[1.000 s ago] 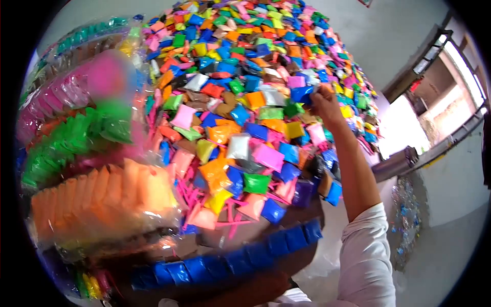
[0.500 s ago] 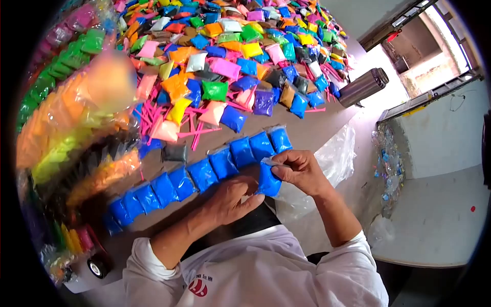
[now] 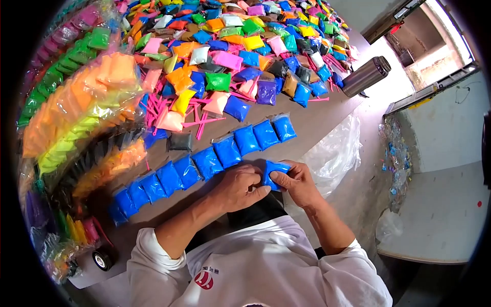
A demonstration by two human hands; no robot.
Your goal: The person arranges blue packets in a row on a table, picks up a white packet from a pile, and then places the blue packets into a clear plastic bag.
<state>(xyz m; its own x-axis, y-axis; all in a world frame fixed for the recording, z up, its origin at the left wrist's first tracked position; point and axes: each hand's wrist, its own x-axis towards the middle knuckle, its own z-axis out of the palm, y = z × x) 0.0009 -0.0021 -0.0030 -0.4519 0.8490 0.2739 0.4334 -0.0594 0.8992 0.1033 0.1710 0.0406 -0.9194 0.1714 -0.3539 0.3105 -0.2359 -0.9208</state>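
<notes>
a blue packet (image 3: pixel 276 168) is handled by the near side of a brown desk (image 3: pixel 318 118), the right hand (image 3: pixel 300 185) with its grip closed on it, thumb across the front; the left hand (image 3: pixel 238 188) curls at the packet's lower edge, though whether its grip pinches the film cannot be told. the step appears to be close handling of this one packet, a move calling for a light, steady pinch. just beyond, a row of blue packets (image 3: pixel 207 162) slants across the surface, before a heap of many-coloured packets (image 3: pixel 218 82). bagged orange packets (image 3: pixel 76 113) crowd the left; a metal flask (image 3: pixel 365 78), clear plastic sheeting (image 3: pixel 335 153) and a bright doorway (image 3: pixel 427 51) lie to the right.
</notes>
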